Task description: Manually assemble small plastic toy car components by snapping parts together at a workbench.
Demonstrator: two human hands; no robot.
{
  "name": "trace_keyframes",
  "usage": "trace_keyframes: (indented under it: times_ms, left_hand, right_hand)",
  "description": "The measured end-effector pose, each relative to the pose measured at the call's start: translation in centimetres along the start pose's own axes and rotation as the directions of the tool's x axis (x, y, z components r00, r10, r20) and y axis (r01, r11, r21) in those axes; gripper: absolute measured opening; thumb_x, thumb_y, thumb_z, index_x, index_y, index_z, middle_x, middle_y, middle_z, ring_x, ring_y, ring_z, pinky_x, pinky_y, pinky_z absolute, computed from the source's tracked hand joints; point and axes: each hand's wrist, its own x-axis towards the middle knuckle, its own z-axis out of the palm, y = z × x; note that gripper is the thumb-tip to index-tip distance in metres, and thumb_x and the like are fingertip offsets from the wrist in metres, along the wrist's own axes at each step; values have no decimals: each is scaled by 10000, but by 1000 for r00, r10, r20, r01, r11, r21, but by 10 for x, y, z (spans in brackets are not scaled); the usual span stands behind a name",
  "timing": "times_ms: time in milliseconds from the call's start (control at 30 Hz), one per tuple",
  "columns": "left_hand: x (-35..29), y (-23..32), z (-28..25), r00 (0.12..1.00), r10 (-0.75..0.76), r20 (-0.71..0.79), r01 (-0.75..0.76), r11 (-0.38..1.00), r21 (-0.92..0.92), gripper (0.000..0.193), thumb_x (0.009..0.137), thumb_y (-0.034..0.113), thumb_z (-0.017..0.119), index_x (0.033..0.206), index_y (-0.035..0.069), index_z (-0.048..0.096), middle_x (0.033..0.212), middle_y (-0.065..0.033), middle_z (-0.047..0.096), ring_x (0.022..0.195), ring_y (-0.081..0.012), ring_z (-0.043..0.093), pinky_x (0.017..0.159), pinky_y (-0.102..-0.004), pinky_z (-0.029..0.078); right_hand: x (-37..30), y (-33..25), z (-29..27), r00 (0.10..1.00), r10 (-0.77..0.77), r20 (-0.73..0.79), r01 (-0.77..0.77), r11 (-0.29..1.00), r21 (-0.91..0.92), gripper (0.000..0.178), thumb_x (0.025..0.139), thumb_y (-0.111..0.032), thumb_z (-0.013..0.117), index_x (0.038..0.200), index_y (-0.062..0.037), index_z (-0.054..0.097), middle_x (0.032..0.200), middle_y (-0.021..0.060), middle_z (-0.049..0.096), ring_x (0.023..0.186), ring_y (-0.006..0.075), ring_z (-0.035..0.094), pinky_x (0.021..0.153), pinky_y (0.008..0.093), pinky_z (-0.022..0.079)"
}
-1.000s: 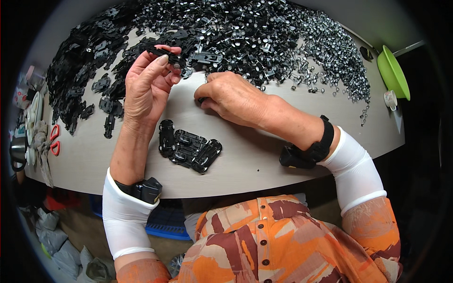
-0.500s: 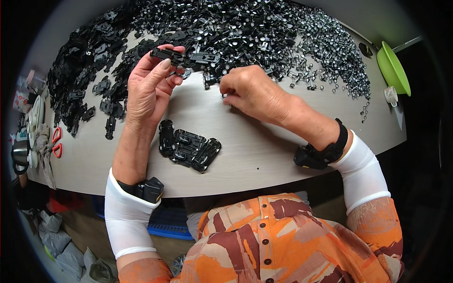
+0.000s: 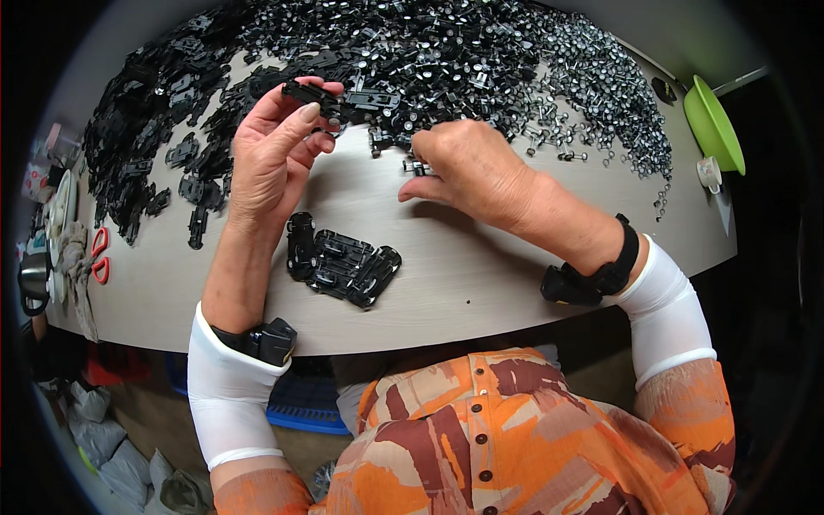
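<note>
Raised at the near edge of the heap, my left hand (image 3: 279, 146) pinches a black toy car chassis (image 3: 309, 94) between thumb and fingers. My right hand (image 3: 485, 163), to its right and low over the table, has a small wheel axle (image 3: 416, 167) between thumb and fingers; part of it is hidden. Several toy car chassis fitted with wheels (image 3: 339, 264) lie together on the table in front of me, left of the middle. Behind my hands spreads a big heap of loose black wheel axles (image 3: 446, 60).
Bare black chassis (image 3: 129, 146) are piled at the left, bright metal axles (image 3: 601, 94) at the right. Red-handled scissors (image 3: 101, 256) and a cloth (image 3: 79, 275) lie at the left edge. A green bowl (image 3: 714, 124) and a cup (image 3: 710, 174) stand at the right.
My right hand has shifted slightly right, its thumb has opened out, and the wheel axle shows between its fingers. My left hand keeps the chassis, slightly turned.
</note>
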Motion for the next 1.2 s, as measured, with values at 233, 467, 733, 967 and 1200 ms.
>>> trace_keyframes:
  times_ms: [233, 467, 733, 967, 1200]
  left_hand:
    - [-3, -1, 3, 1000, -22, 19, 23, 1000, -20, 248, 861, 74, 605, 1098, 9, 573, 1078, -133, 622, 775, -128, 602, 611, -228, 496]
    - [1, -3, -1, 999, -36, 31, 36, 999, 14, 286, 883, 54, 562, 1161, -8, 534, 1141, -173, 590, 782, -120, 585, 615, -222, 467]
    - [1, 2, -1, 999, -24, 37, 24, 1000, 7, 296, 866, 49, 584, 1153, -2, 537, 1111, -159, 605, 766, -125, 588, 620, -227, 491]
    - [-7, -4, 11, 995, -50, 82, 55, 996, -64, 424, 849, 0, 587, 1260, 18, 484, 1124, -146, 601, 765, -114, 584, 657, -248, 503]
    - [-11, -5, 26, 999, -5, 43, -1, 990, 138, 523, 826, -48, 582, 1323, 5, 427, 774, -17, 571, 700, -110, 585, 644, -271, 500]
  right_hand:
    - [-6, 12, 15, 984, -29, -176, 114, 862, 494, 150, 807, -88, 671, 850, 22, 579, 687, 92, 620, 577, 173, 601, 526, 304, 501]
    - [-7, 4, 4, 915, 189, 355, -395, 592, 703, 164, 902, -92, 541, 826, 46, 585, 677, 69, 603, 566, 84, 582, 467, 220, 490]
    - [-12, 22, 24, 931, -288, -225, 353, 867, 352, 159, 724, 46, 673, 865, -10, 625, 864, 117, 597, 748, 261, 623, 639, 324, 512]
    - [-2, 9, 0, 831, -153, -534, 381, 857, 348, 97, 709, 26, 678, 794, 10, 634, 681, 86, 604, 588, 149, 600, 500, 269, 463]
    - [30, -13, -14, 747, -106, -657, 391, 868, 305, 71, 689, -30, 629, 687, 39, 614, 648, 179, 601, 613, 306, 619, 570, 368, 502]
